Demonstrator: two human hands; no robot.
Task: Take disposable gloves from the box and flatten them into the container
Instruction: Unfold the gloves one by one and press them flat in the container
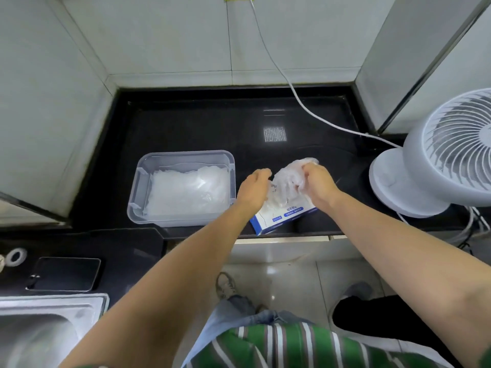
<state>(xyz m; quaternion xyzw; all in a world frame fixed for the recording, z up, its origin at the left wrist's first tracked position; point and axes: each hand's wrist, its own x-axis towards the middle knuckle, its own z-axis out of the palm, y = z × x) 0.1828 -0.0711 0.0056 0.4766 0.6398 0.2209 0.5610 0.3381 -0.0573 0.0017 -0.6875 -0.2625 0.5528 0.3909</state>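
Note:
A blue and white glove box [285,217] lies at the counter's front edge. Above it a crumpled clear disposable glove [289,181] is lifted out. My right hand [317,185] grips the glove's right side with curled fingers. My left hand [253,191] rests on the box's left end, its fingertips curled at the glove's left edge; whether they pinch it is hidden. To the left stands a clear plastic container [182,156] with a stack of flattened clear gloves [186,192] inside.
A white desk fan [438,155] stands at the right with its cable [292,88] running up the wall. A phone [65,273] and a tape roll [16,256] lie on the lower left counter beside a steel sink [39,330].

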